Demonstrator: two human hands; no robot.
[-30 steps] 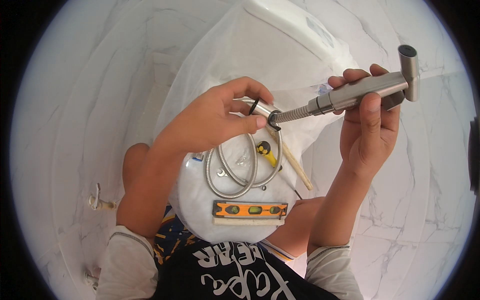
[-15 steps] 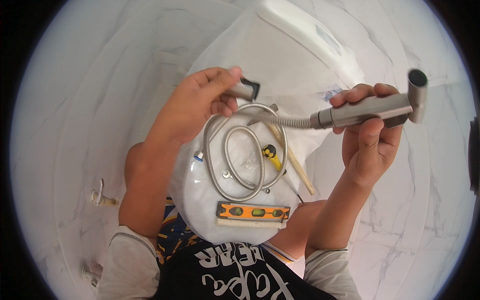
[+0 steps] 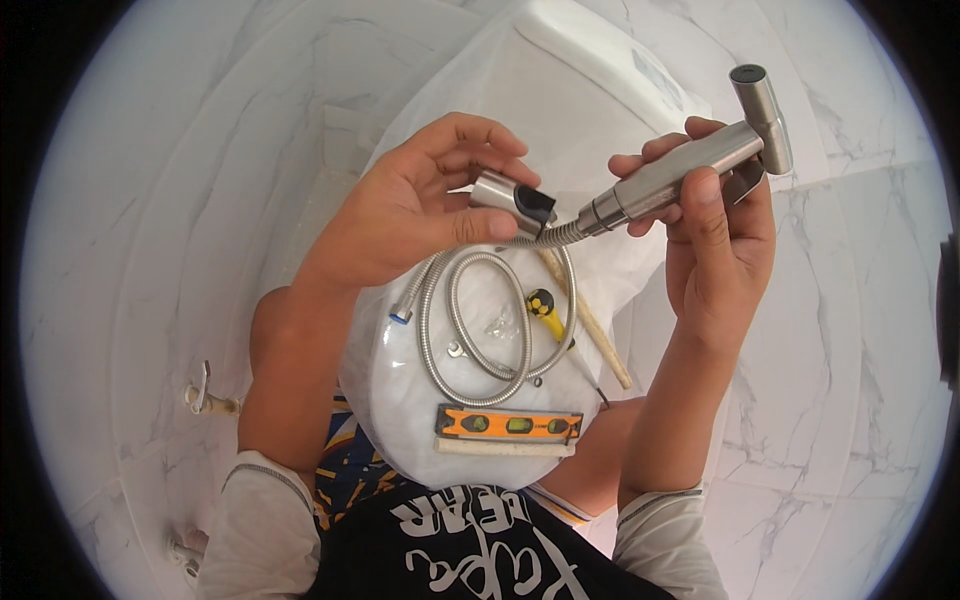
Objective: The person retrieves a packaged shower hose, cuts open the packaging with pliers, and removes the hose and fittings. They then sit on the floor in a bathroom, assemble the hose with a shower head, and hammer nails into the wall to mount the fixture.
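My right hand (image 3: 722, 240) is wrapped around a brushed-metal bidet sprayer (image 3: 690, 165), tilted with its T-shaped head up and to the right. A ribbed metal hose (image 3: 424, 335) runs from the sprayer's lower end, passes beneath my left hand and lies coiled on the toilet lid. Between thumb and fingers, my left hand (image 3: 415, 195) grips a short metal sprayer holder (image 3: 497, 196) with a black cut-out insert facing the sprayer. Sprayer and holder are apart; the holder sits close above the hose.
The plastic-wrapped toilet (image 3: 400, 440) carries an orange spirit level (image 3: 510, 424), a yellow-and-black screwdriver (image 3: 545, 312), a wooden handle (image 3: 600, 335), a small wrench end (image 3: 457, 349) and a clear bag of small parts (image 3: 502, 325). A wall valve (image 3: 208, 400) stands at left.
My right hand has brought the sprayer left and tilted its head higher. The holder in my left hand has shifted right and down, turning its black insert more into view.
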